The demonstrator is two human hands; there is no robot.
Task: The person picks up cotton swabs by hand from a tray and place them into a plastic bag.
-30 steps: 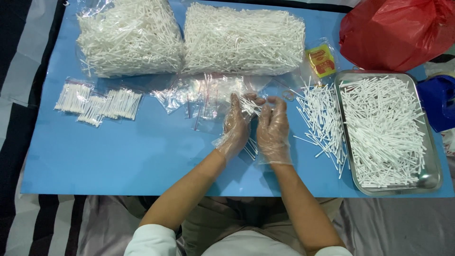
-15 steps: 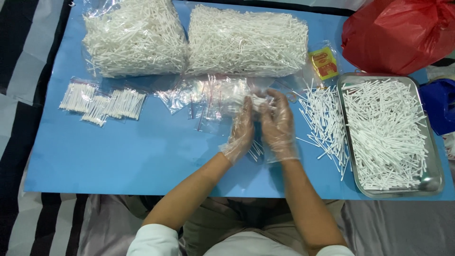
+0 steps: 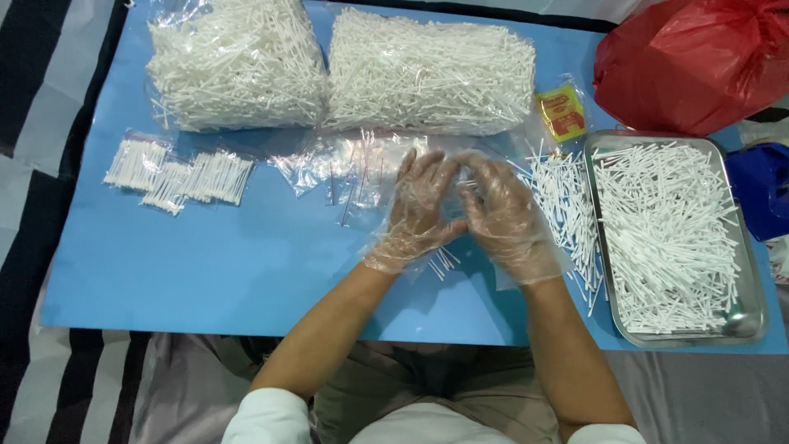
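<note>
**Two gloved hands meet over a pile of cotton swabs**

In the middle of the frame, on a blue table sheet [image 3: 205,271], the left hand [image 3: 419,210] and the right hand [image 3: 505,215] sit close together, fingertips almost touching. Both wear thin see-through plastic gloves. The fingers are bent in a little around a small bunch of cotton swabs [image 3: 470,179] between them, but how tight the hold is cannot be told. A few swabs [image 3: 444,261] lie on the sheet just under the left wrist.

Just left of the hands lies a heap of small empty clear bags [image 3: 349,168] with thin red lines. At the middle left are three small filled swab packets [image 3: 177,174], side by side.

Along the top sit two big clear bags stuffed with white swabs, one at upper left [image 3: 234,66] and one at upper middle [image 3: 431,74]. Right of them is a small yellow and red packet [image 3: 562,113].

At upper right is a red plastic bag [image 3: 699,62]. Below it, a shiny metal tray [image 3: 760,316] holds many loose swabs. More loose swabs [image 3: 563,201] lie between the tray and the right hand. A dark blue thing [image 3: 763,197] peeks in at the right edge.
</note>
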